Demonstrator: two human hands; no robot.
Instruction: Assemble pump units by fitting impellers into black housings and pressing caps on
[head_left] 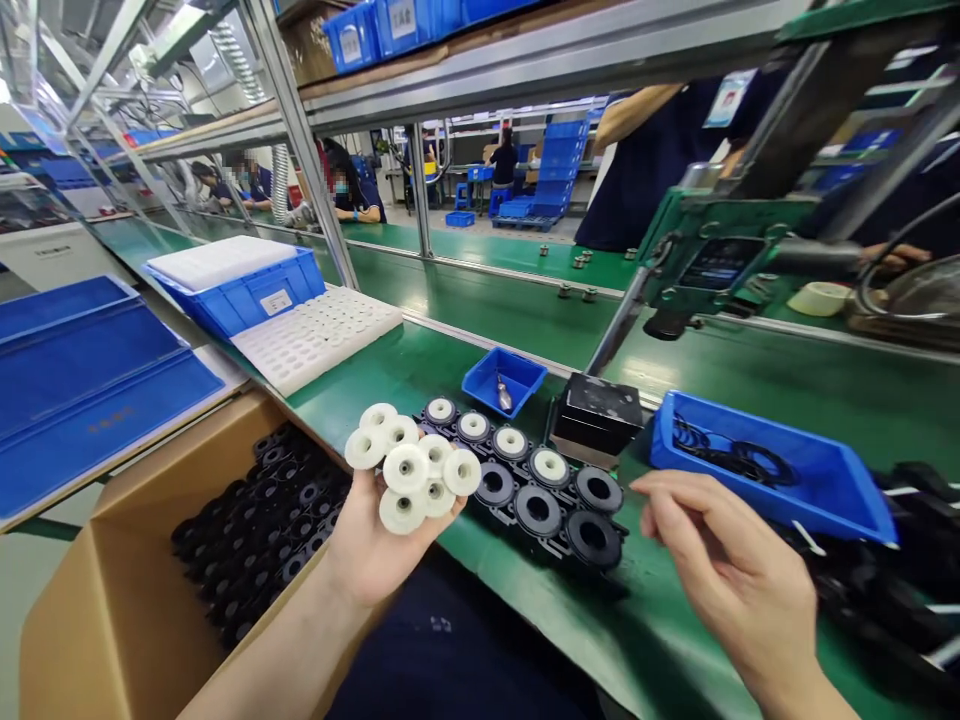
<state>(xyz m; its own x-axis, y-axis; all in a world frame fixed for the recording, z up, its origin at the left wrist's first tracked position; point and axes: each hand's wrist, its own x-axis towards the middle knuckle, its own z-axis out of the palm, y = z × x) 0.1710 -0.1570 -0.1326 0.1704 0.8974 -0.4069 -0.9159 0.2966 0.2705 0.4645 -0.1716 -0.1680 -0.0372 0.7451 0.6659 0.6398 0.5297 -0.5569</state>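
My left hand (367,545) holds a cluster of several white flanged plastic spools (406,468) on its palm, raised over the bench's front edge. Beside them, black housings with round ring openings (537,510) stand in two rows on the green bench. The back row has white spools (511,442) seated in several of its rings; the front-row rings in view and the back row's right-end ring (599,490) show dark centres. Just right of these housings, my right hand (739,570) hovers with its fingers drawn together, and nothing shows in them.
Behind the housings sit a black block (598,415) and a small blue bin (504,380) with a tool. A blue bin (772,470) of black rings is right. Left are white foam trays (322,335) and a carton (112,600) of black parts. A green metal fixture (720,250) overhangs; people sit beyond.
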